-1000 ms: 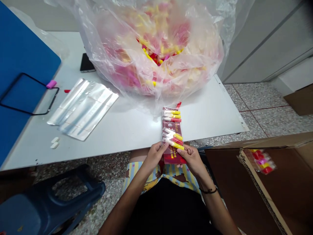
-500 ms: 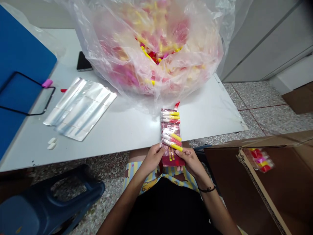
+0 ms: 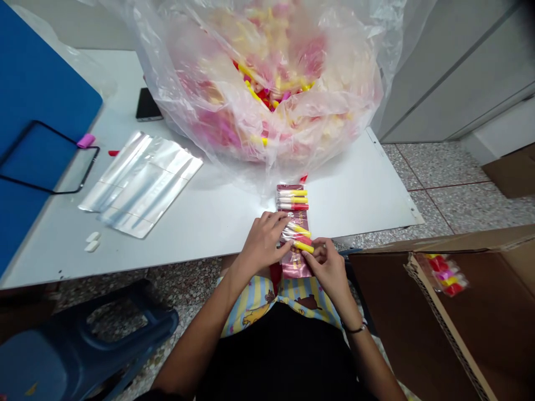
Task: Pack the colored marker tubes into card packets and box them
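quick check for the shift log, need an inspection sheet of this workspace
surface: white table, small pink and red bits lying near the foil
job's things: red printed packet holding yellow-capped tubes at the table's front edge
clutter: silver foil pouches, phone, large plastic bag of coloured tubes
grippers: left hand over the tubes, right hand gripping the packet
cables: nothing seen
surroundings: cardboard box right, blue stool left, speckled floor

A plastic bag (image 3: 267,83) sags across the table (image 3: 359,189) to just beyond the packet (image 3: 293,201) under the left hand (image 3: 263,242) and right hand (image 3: 328,273). White tabletop runs right; foil pouches (image 3: 140,184) lie left, a cardboard box (image 3: 460,312) rises right, and a blue stool (image 3: 83,340) stands below left.
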The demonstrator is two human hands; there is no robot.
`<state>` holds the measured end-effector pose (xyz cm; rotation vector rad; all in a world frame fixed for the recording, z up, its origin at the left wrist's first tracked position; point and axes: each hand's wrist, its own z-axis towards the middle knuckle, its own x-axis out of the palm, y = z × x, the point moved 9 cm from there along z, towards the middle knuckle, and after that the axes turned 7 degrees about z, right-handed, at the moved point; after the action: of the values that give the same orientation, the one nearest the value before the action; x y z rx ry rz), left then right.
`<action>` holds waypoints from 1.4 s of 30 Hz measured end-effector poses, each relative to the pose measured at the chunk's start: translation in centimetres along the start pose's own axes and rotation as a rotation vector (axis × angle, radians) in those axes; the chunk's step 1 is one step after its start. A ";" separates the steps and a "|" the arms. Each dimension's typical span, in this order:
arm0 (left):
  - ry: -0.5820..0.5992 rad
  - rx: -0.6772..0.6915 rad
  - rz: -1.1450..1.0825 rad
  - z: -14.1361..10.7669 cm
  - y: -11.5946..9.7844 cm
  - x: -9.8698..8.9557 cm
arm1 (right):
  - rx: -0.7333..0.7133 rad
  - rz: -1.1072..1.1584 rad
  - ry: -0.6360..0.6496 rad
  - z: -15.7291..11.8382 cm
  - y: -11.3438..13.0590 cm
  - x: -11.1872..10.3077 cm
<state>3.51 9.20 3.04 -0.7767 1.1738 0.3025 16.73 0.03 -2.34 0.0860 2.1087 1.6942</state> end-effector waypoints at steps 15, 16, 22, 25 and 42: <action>-0.043 -0.060 -0.095 -0.7 0.1 0.4 | -0.271 -0.075 -0.209 1.1 2.4 -2.3; -0.044 -0.067 -0.097 -0.9 0.1 0.5 | -0.247 -0.074 -0.213 1.6 2.3 -2.6; -0.010 -0.099 -0.032 -1.4 -0.2 1.2 | -0.290 -0.248 -0.043 3.9 3.1 -1.6; -0.031 -0.154 0.048 -0.7 0.0 1.0 | -0.432 -0.548 -0.041 3.1 4.3 -0.3; -0.071 -0.221 0.282 -1.0 -1.3 1.7 | -0.694 -0.968 -0.008 1.3 5.5 2.5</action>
<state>4.19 7.28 1.77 -0.7847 1.1954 0.6977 13.81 3.41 1.92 -0.9538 1.0868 1.6079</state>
